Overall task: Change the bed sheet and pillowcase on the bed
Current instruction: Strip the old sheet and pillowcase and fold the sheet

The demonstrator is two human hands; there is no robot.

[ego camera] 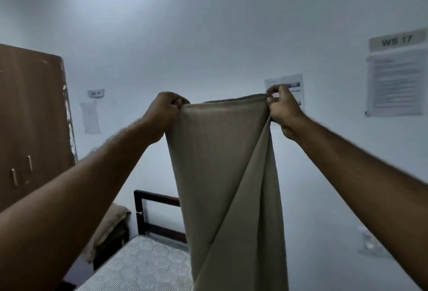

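Beige sheet [222,175] hangs folded lengthwise, held up high above the bare striped mattress [139,265], w/ its top edge stretched between both hands — prob. to let it drop open and find the corners before spreading. Left hand [162,114] has fingers curled tight, bunching the sheet's left top corner; right hand [282,110] pinches the right corner btwn thumb and fingertips, other fingers curled around the fabric. Beyond the sheet: dark bed frame [157,209] at mattress head, beige pillow [108,226] left of it, wooden wardrobe [32,114] further left, paper notices [393,82] on wall to the right.
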